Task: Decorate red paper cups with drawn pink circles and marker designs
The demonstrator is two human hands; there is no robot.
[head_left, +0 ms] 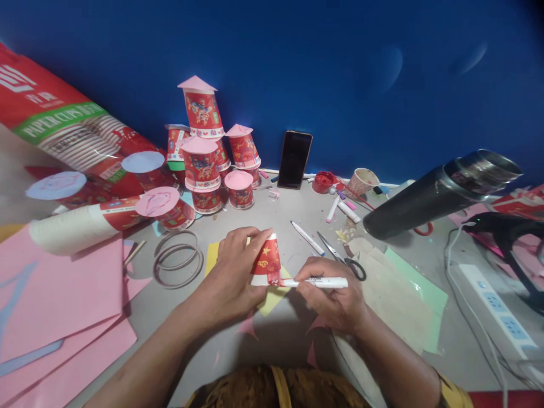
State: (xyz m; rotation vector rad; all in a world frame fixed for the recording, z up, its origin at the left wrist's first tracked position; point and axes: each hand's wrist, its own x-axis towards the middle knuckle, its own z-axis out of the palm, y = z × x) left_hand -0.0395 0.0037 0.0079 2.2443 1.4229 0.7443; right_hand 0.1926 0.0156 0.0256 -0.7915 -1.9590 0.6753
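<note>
My left hand (232, 272) is closed around a red printed paper cup (267, 260) standing upside down on a yellow sheet (272, 297) on the grey table. My right hand (329, 294) pinches a white marker (318, 281) lying level, its red tip touching the cup's lower rim. A pair of scissors (342, 258) and another white marker (306, 237) lie just behind my right hand.
A stack of decorated cups with pink lids (208, 164) rises at the back, beside a leaning phone (294, 159). Pink paper sheets (63, 294) and sleeves of paper cups (68, 133) fill the left. A dark flask (437, 195), power strip (495, 311) and tape rings (177, 263) lie nearby.
</note>
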